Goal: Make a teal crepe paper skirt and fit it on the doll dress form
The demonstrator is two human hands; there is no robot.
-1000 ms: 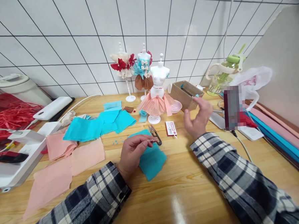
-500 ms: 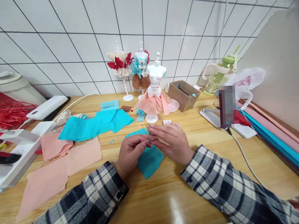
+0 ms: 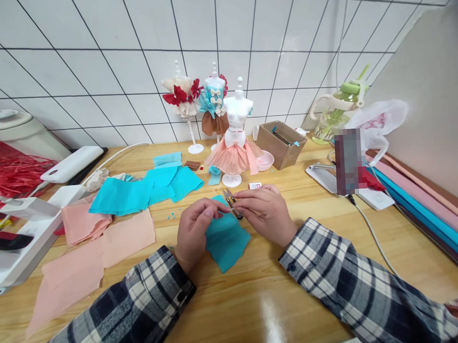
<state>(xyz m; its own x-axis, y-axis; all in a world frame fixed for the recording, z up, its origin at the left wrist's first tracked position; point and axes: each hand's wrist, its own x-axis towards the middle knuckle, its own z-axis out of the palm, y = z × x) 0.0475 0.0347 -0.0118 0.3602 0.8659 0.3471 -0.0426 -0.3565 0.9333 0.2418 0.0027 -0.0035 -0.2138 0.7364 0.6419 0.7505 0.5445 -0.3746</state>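
Observation:
Over a turquoise piece of crepe paper (image 3: 227, 243), my left hand (image 3: 197, 229) and my right hand (image 3: 267, 213) meet almost fingertip to fingertip. Thumb and forefinger of each are pinched together. A tiny pale bit seems to lie between the fingertips, too small to name. Beneath the right fingertips, small thread snips (image 3: 229, 197) lie with their blades pointing away from me. Just beyond the hands stands a white mini dress form (image 3: 239, 112) wearing a peach paper skirt (image 3: 234, 157).
Left lie turquoise sheets (image 3: 123, 195), peach sheets (image 3: 128, 238) and a white power strip (image 3: 29, 238). Two decorated dress forms, one in cream and red (image 3: 182, 94), stand behind. A cardboard box (image 3: 283, 143), a pink dish (image 3: 265, 161) and a phone-like blurred object (image 3: 347, 160) are to the right.
My fingertips have drawn slightly apart and my left hand has opened up some space over the turquoise paper. More of the snips shows now. The dress forms stay put.

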